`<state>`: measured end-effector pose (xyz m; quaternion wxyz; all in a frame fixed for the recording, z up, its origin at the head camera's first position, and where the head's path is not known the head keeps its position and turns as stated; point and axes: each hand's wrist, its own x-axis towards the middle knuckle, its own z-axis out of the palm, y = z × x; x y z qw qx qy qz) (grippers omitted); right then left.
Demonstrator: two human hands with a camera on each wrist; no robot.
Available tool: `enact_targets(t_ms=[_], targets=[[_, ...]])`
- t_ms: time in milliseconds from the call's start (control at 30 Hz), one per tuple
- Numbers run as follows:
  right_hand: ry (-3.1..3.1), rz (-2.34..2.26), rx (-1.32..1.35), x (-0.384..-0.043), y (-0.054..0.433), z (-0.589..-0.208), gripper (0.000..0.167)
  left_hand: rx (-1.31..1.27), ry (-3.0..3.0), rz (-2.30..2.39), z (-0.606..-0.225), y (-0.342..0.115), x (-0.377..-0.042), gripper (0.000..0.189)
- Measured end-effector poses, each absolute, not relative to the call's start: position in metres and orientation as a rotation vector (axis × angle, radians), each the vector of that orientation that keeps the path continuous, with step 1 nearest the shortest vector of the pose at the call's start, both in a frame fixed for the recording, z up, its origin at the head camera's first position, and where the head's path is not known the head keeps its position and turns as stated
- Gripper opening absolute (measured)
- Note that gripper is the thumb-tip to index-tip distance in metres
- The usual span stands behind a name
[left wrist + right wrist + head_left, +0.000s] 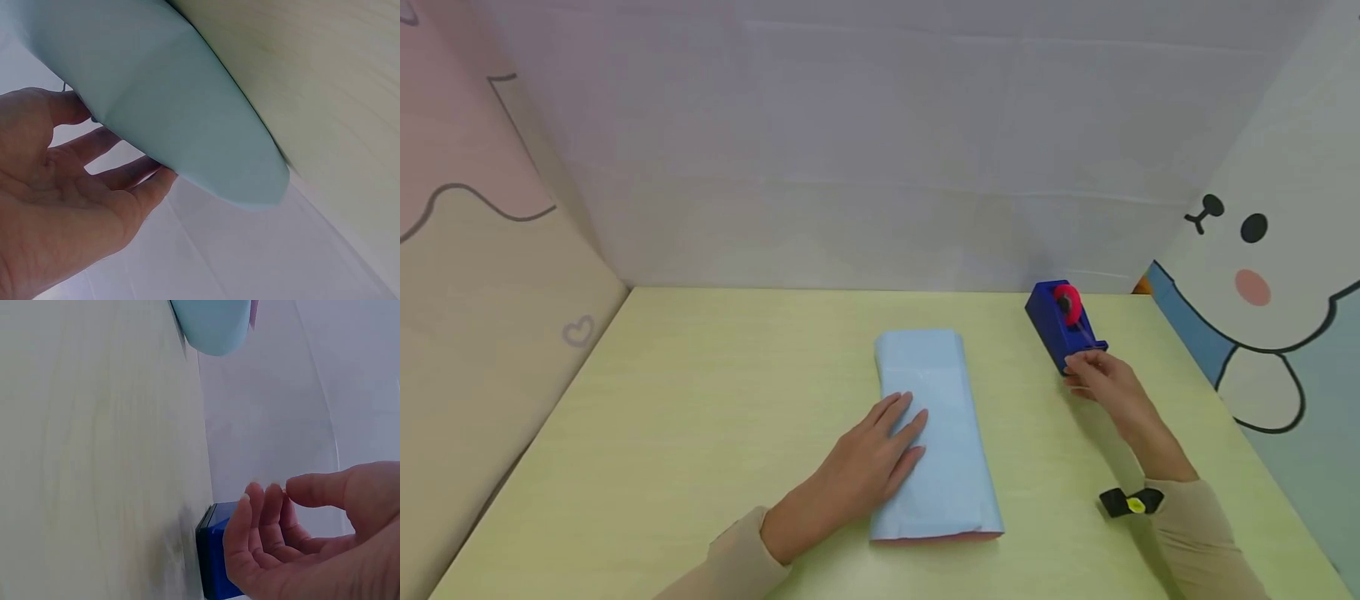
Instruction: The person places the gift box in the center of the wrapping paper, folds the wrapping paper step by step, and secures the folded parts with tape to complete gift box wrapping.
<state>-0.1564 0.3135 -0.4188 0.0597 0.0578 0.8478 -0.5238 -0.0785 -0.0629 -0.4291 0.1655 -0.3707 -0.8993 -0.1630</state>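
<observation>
A long light-blue paper package (928, 433) lies on the table, its near end showing a pinkish inner layer. My left hand (872, 454) rests on its upper face with fingers spread and nearly straight; the left wrist view has the fingertips against the paper (187, 119). To the right stands a blue tape dispenser (1051, 325) carrying a red-cored roll of tape (1067, 305). At the dispenser's front end my right hand (1105, 383) pinches the clear tape's end between thumb and fingers. In the right wrist view the right hand (294, 544) partly hides the dispenser (215, 562).
A pale yellow-green table (715, 400) bears these things. White sheeting (865, 167) rises behind it, with printed cartoon panels (1285, 275) at the sides. A black strap with a yellow-green piece (1131, 503) sits at my right wrist.
</observation>
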Motion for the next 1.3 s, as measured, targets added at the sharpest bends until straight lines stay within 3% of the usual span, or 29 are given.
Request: enact_targets(t_ms=[333,567,800,1067,1300], targets=[[2.635,-1.586,-0.085,-0.154,0.300,-0.414,0.035,-1.064,-2.566,-0.467,-0.428,-0.064,-0.080,0.040],[2.672,-1.568,-0.239,-0.148,0.288,-0.409,0.033,-1.058,-2.582,-0.485,-0.427,-0.064,-0.079,0.040],[2.664,-1.501,-0.223,-0.146,0.279,-0.405,0.030,-1.055,-2.575,-0.484,-0.427,-0.064,-0.079,0.040],[2.665,-1.410,-0.354,-0.144,0.269,-0.405,0.040,-1.057,-2.577,-0.488,-0.428,-0.064,-0.079,0.040],[2.597,-1.467,-0.380,-0.137,0.254,-0.398,0.028,-1.064,-2.538,-0.483,-0.429,-0.064,-0.080,0.039]])
